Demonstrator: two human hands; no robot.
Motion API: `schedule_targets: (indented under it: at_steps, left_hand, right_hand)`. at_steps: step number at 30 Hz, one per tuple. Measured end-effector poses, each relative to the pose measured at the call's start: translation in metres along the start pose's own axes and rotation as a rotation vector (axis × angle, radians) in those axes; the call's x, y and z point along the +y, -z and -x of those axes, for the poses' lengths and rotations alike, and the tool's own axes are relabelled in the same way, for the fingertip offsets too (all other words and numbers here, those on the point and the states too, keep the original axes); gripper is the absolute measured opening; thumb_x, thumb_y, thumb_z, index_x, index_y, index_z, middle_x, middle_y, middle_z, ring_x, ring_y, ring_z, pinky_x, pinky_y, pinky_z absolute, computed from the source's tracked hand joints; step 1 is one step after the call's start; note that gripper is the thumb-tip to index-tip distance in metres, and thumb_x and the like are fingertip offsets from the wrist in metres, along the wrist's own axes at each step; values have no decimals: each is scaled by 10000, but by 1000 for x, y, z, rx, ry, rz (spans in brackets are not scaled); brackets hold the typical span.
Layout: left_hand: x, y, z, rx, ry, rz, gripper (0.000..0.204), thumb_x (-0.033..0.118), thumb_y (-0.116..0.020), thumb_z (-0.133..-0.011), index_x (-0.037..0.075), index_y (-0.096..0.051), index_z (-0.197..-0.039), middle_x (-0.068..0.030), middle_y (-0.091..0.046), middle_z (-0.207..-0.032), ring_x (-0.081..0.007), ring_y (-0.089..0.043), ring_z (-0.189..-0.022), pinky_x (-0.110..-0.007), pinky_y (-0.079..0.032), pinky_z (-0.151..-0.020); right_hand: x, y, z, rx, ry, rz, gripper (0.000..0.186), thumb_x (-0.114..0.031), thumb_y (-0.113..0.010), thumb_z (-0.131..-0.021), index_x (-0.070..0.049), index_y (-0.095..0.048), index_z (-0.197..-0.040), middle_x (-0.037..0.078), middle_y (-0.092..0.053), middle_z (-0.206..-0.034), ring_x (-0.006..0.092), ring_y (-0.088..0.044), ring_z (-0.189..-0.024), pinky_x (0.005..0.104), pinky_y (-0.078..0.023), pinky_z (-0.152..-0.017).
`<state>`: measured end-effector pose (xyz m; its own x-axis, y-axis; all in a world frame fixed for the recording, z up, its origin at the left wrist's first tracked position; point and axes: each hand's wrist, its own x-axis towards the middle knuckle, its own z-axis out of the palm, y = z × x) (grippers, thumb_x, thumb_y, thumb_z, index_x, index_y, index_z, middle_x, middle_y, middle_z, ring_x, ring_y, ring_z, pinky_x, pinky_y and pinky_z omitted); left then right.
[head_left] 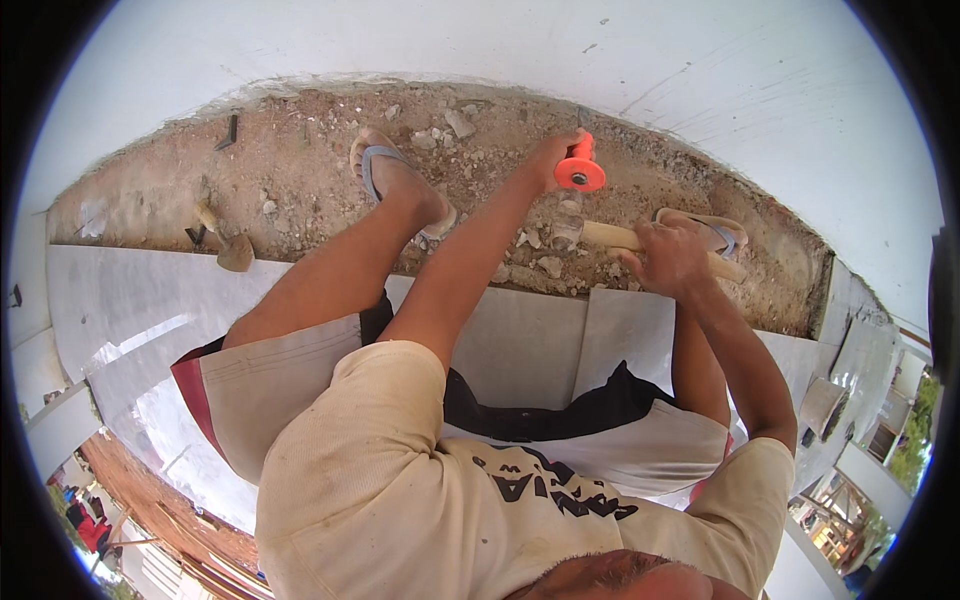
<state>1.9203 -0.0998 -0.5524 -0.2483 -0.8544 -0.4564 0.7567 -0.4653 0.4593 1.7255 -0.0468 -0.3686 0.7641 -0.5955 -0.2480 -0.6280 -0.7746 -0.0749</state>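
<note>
My left hand (556,160) is wrapped round a chisel with an orange guarded grip (580,172). The round guard and the metal striking end face back toward me, and the blade points at the foot of the white wall. My right hand (672,256) grips the wooden handle of a hammer (610,236). The hammer's metal head (568,222) is just below the chisel's guard, apart from it and slightly blurred. Broken mortar lumps (550,266) lie on the dirt strip beneath both tools.
A trowel (236,250) lies at the left, on the edge between the dirt strip and the grey floor tiles (520,340). Small black pieces (232,130) lie near it. The white wall (480,40) curves along the far side. My sandalled feet (400,180) stand on the dirt.
</note>
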Motion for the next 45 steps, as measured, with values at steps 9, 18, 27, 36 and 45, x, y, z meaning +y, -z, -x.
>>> schedule_targets:
  at_steps: [9,18,27,36,45]
  left_hand:
    - [8,-7,-5,-54,24,16,299,297,-496,-928,11,-504,-1015,-110,-580,-889,-186,-587,-761,-338,-518,-675]
    - [20,-10,2,56,5,-23,298,306,-481,-931,19,-500,-1010,-105,-573,-846,-194,-588,-729,-361,-522,-665]
    - [-6,-1,-9,50,7,79,307,300,-486,-930,8,-486,-1025,-102,-548,-858,-192,-576,-733,-363,-519,-644]
    - [8,-20,-7,6,16,49,298,290,-476,-935,8,-512,-1024,-106,-562,-886,-182,-583,-746,-356,-526,-677]
    - [13,-14,-11,27,7,158,260,288,-489,-928,42,-493,-1015,-91,-541,-881,-215,-586,-731,-395,-527,-649]
  right_hand:
    - [26,-9,-6,-68,95,138,481,-515,-609,-743,-53,-584,-876,99,-620,-682,256,-616,-580,348,-471,-487]
    - [-49,26,31,-29,474,-98,444,-484,-625,-745,-53,-558,-830,111,-630,-711,250,-626,-606,343,-481,-521]
    - [-7,12,4,58,3,68,437,-497,-617,-748,-70,-527,-781,75,-551,-609,260,-594,-552,373,-475,-511]
    - [20,4,-9,-75,-65,120,463,-502,-591,-767,-42,-560,-811,142,-612,-703,303,-596,-577,393,-478,-518]
    - [-28,39,22,55,306,-116,441,-466,-668,-704,-50,-550,-793,99,-568,-628,288,-593,-603,383,-476,-573]
